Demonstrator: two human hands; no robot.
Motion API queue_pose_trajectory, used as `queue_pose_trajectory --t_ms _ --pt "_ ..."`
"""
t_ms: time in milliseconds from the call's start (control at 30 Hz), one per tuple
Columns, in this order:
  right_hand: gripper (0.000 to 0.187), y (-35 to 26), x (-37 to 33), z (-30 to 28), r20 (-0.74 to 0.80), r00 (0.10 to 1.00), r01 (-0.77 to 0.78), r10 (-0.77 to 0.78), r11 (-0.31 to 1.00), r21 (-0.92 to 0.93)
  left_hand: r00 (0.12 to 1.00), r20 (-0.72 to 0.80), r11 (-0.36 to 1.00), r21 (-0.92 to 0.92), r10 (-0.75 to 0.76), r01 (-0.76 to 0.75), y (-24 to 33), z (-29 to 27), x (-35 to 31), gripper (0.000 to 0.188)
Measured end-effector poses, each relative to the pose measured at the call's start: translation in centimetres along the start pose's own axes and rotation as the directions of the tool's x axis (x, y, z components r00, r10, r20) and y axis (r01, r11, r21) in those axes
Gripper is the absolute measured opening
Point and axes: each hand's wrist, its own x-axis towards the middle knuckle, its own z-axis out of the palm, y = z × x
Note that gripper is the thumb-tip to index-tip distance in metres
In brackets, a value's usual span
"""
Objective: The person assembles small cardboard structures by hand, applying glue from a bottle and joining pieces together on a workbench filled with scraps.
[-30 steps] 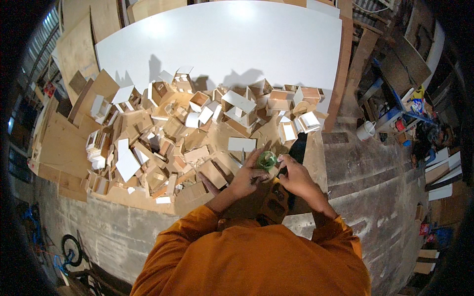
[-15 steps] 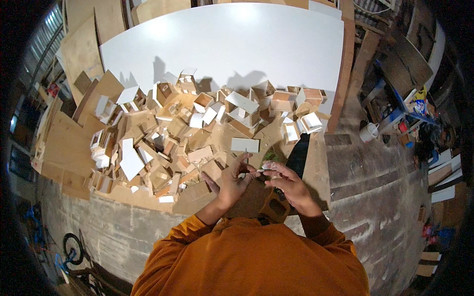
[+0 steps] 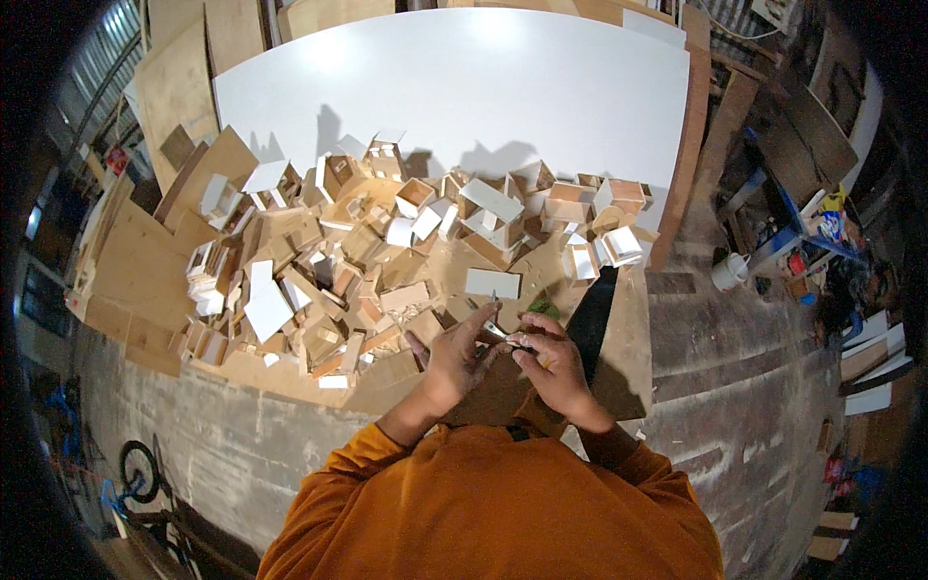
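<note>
Both my hands are close together above the near edge of the work board. A small whitish piece (image 3: 495, 331), too small to name, lies between their fingertips. My left hand (image 3: 451, 365) is bent in a pinch beside it, with a thin grey tip (image 3: 494, 295) showing past the index finger. My right hand (image 3: 559, 372) has thumb and index finger closed at the piece's other end, where a small dark bit also shows. Just beyond the fingers lie a flat white panel (image 3: 492, 282) and a small green thing (image 3: 544, 306).
Small wooden box-like models (image 3: 416, 196) and offcuts (image 3: 406, 296) crowd the board's left and middle. A long black strip (image 3: 592, 314) lies to the right. Behind stands a large white sheet (image 3: 454, 87). A white bucket (image 3: 730, 272) is on the floor at right.
The whitish piece now shows more plainly between my hands. My right fingers have curled inward and the hand has turned. The whole view has shifted slightly, with the scene moving right.
</note>
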Motion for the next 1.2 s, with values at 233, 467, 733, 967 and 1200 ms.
queue_pose_trajectory --t_ms 233,467,733,967,1200 --pt "0.015 -0.7 0.8 -0.1 0.005 0.978 0.205 -0.207 0.965 -0.162 0.973 0.023 0.964 -0.133 -0.228 0.229 -0.2 0.0 -0.8 0.064" --pt "0.011 -2.1 1.0 0.8 0.027 0.954 0.297 -0.299 0.927 -0.230 0.969 -0.012 0.957 -0.157 -0.248 0.243 -0.4 -0.7 -2.4 0.062" --pt "0.017 -4.7 0.9 4.9 -0.073 0.929 0.360 -0.364 0.931 -0.067 0.932 -0.172 0.855 -0.477 -0.318 0.203 0.5 -4.1 -4.8 0.057" --pt "0.045 -11.4 -0.3 12.1 -0.050 0.916 0.395 -0.399 0.915 -0.078 0.855 -0.201 0.696 -0.681 -0.477 0.228 -0.2 -11.8 -10.0 0.059" --pt "0.050 -15.8 -1.8 21.0 0.166 0.829 0.559 -0.534 0.791 -0.248 0.850 -0.338 0.818 -0.548 -0.405 0.172 -0.2 -19.1 -16.6 0.060"
